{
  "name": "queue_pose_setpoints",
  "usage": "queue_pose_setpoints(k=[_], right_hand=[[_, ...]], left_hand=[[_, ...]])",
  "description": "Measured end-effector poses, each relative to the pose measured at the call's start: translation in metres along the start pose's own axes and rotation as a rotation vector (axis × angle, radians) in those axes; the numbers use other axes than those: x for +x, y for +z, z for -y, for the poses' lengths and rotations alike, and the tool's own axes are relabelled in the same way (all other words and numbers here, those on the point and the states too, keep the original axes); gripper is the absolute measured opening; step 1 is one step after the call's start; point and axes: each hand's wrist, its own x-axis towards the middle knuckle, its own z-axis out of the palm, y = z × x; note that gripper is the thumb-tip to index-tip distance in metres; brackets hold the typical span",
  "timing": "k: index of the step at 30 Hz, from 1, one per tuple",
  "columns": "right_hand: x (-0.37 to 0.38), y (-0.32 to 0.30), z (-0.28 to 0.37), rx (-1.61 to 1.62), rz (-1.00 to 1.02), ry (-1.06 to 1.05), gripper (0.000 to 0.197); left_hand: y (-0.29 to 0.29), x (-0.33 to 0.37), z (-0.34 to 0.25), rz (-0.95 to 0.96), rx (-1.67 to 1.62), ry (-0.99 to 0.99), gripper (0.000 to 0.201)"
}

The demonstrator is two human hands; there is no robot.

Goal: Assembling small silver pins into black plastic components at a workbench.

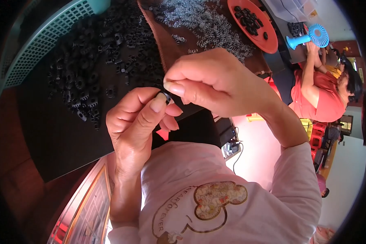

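My left hand [136,118] pinches a small black plastic part [166,96] between thumb and fingers, with most of it covered by the fingertips. Just above and to its right, my right hand [219,83] is closed, thumb against index finger; anything in that pinch is too small or hidden to make out. Beyond my left hand, a heap of similar black plastic parts [79,73] spreads over the dark tabletop [65,140]. Small metal springs [209,26] lie in a loose pile on a brown cloth [152,26] past my right hand.
A teal perforated basket [49,36] stands at the far left. An orange-red plate [268,45] at the far right carries several black pieces [248,20]. To the right, a person in a red shirt [317,97] sits near a blue handheld fan [318,35].
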Motion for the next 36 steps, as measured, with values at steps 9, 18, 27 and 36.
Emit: queue_pose_setpoints(k=[9, 18, 27, 36], right_hand=[[-0.007, 0.014, 0.002, -0.663, -0.066, -0.207, 0.039], [-0.004, 0.027, -0.001, -0.766, -0.145, -0.304, 0.027], [-0.003, 0.032, -0.003, -0.725, -0.22, -0.355, 0.034], [0.001, 0.028, -0.001, -0.646, -0.281, -0.324, 0.058]], left_hand=[[0.004, 0.001, -0.001, -0.055, -0.128, 0.022, 0.013], [0.004, 0.002, 0.013, -0.133, -0.04, 0.171, 0.012], [0.004, -0.004, 0.019, -0.194, -0.027, 0.223, 0.02], [0.001, -0.004, 0.017, -0.157, -0.067, 0.225, 0.021]])
